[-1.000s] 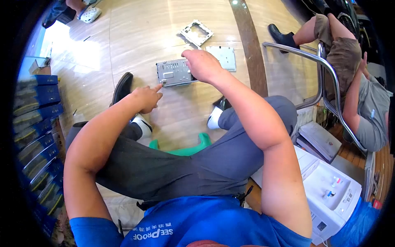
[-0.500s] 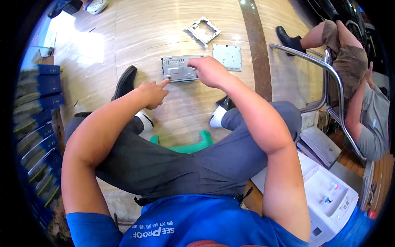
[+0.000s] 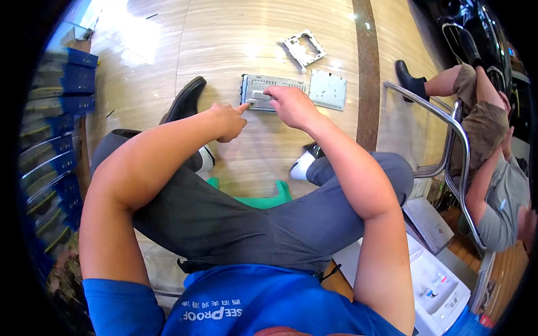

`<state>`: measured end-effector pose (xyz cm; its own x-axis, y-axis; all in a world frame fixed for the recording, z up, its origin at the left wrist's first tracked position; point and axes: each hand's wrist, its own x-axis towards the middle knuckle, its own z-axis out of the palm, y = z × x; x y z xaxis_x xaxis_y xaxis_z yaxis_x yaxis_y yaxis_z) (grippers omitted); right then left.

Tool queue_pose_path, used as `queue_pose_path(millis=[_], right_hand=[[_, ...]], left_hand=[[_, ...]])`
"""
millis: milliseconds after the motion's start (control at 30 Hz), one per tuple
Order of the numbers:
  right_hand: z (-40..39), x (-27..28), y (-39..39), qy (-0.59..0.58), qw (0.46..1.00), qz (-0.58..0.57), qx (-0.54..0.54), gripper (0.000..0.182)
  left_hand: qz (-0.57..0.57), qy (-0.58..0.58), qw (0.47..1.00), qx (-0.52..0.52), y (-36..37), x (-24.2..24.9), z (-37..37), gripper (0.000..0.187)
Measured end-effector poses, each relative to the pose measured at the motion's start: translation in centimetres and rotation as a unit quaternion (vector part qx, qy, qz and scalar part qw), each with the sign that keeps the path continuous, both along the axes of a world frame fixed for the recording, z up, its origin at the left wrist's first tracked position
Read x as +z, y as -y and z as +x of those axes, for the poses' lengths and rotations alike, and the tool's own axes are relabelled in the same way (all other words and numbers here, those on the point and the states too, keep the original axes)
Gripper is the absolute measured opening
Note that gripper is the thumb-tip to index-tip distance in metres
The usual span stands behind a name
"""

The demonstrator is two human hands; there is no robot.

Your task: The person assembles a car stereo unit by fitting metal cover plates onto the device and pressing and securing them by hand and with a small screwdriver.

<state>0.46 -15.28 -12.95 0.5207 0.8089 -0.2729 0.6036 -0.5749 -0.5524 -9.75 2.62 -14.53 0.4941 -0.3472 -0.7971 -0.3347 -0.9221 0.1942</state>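
Note:
A flat metal unit lies on the floor in front of my feet. My left hand is at its near left corner, the index finger stretched to touch it and the other fingers curled. Over the unit's middle is my right hand, its fingers pinched together on something thin and dark that I cannot make out. Against the unit's right end lies a pale metal plate. Beyond them a white square frame rests on the floor.
A green stool is between my legs. On the right are a curved metal chair frame, a seated person and a white water dispenser. Blue boxes are stacked at the left.
The whole view has shifted, so the floor objects appear farther right. My right hand has moved left over the unit relative to it, while my left index finger remains at the same corner.

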Motion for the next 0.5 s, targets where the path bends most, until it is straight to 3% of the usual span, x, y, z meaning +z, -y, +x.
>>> queue_pose_path(millis=[233, 300, 500], right_hand=[[0.4, 0.0, -0.8, 0.007, 0.999, -0.034, -0.019, 0.025], [0.3, 0.7, -0.8, 0.012, 0.998, -0.061, -0.02, 0.028], [2.6, 2.4, 0.6, 0.029, 0.994, -0.032, -0.098, 0.027]], left_hand=[[-0.02, -0.001, 0.999, 0.037, -0.4, -0.3, -0.3, 0.057], [0.001, 0.008, 1.0, -0.006, -0.4, -0.4, -0.2, 0.049], [0.01, -0.004, 1.0, -0.021, -0.2, -0.9, 0.4, 0.048]])
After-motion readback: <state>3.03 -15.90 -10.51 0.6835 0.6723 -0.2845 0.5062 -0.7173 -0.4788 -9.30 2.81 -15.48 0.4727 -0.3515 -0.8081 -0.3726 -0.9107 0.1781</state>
